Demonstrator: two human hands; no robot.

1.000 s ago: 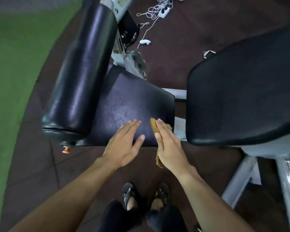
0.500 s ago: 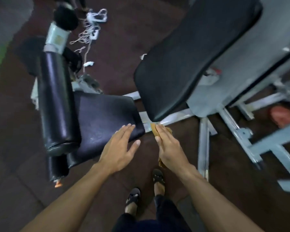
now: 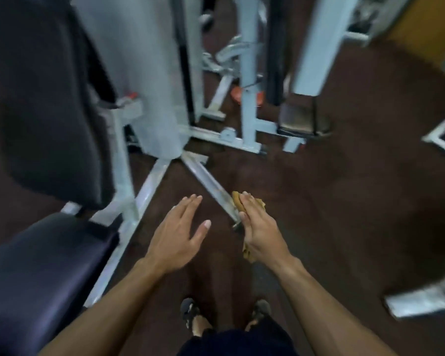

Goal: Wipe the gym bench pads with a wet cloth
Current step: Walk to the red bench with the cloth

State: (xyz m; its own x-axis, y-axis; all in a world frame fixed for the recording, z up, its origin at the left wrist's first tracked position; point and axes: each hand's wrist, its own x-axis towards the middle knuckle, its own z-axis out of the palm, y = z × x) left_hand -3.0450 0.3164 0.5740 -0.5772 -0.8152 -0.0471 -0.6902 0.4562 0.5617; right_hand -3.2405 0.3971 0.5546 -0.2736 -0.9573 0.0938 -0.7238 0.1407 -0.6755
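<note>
- The right hand (image 3: 261, 227) is gripping a tan cloth (image 3: 238, 204); its fingers are wrapping the cloth, with one end showing past the fingertips and the other hanging below the wrist.
- The left hand (image 3: 176, 238) is empty and spread flat, palm down, fingers straight, hovering over the floor (image 3: 344, 201).
- The two hands are hanging side by side, near each other but apart, touching no pad.
- The seat pad (image 3: 41, 268) is lying to the left of the left hand, apart from it.
- The back pad (image 3: 44, 104) is standing above the seat pad, farther left and ahead of the hands.
- A pale frame bar (image 3: 206, 181) is running along the floor just ahead of the hands, its near end passing behind the cloth.
- The person's feet (image 3: 193, 318) are standing on the floor below the hands.
- The picture is blurred; the cloth's wetness cannot be told.
</note>
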